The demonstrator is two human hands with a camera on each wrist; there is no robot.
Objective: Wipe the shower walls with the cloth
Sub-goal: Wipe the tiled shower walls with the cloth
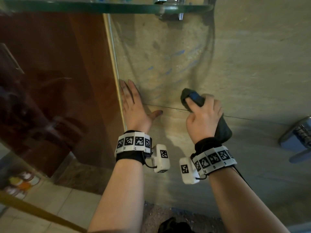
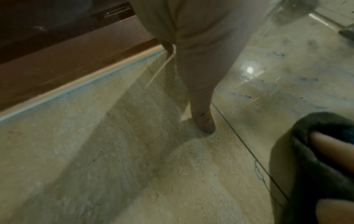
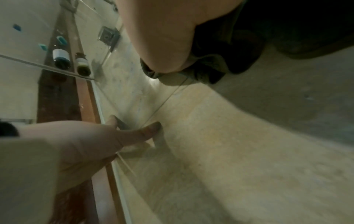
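Evidently the wiping is under way but far from finished. A dark cloth [image 1: 202, 105] is bunched in the right hand [image 1: 204, 118], whose fingers and thumb are curled round it, and it is pressed against the wall [image 1: 252, 64] just above a thin horizontal joint [image 1: 244, 117] between two slabs. Part of the cloth trails down past the wrist. The left hand [image 1: 134, 105] is laid flat on the same wall, fingers straight and spread, thumb out toward the cloth, beside the pale strip [image 1: 116, 73] where the stone meets the glass panel [image 1: 50, 73]; nothing is held in it, and it appears to be used for bracing.

Above the cloth, blue streaks [image 1: 176, 53] and grey smudges can still be seen on the stone, and in the left wrist view further blue marks [image 2: 241, 95] and dark specks are shown across the upper slab. That area is judged as not yet cleaned. Below the joint the stone looks plainer, though whether it has been wiped cannot be told from these pictures. The wall to the right, near a chrome fitting [image 1: 299, 138], and the stretch under the glass shelf [image 1: 101, 6] at the top are likely still to be covered.
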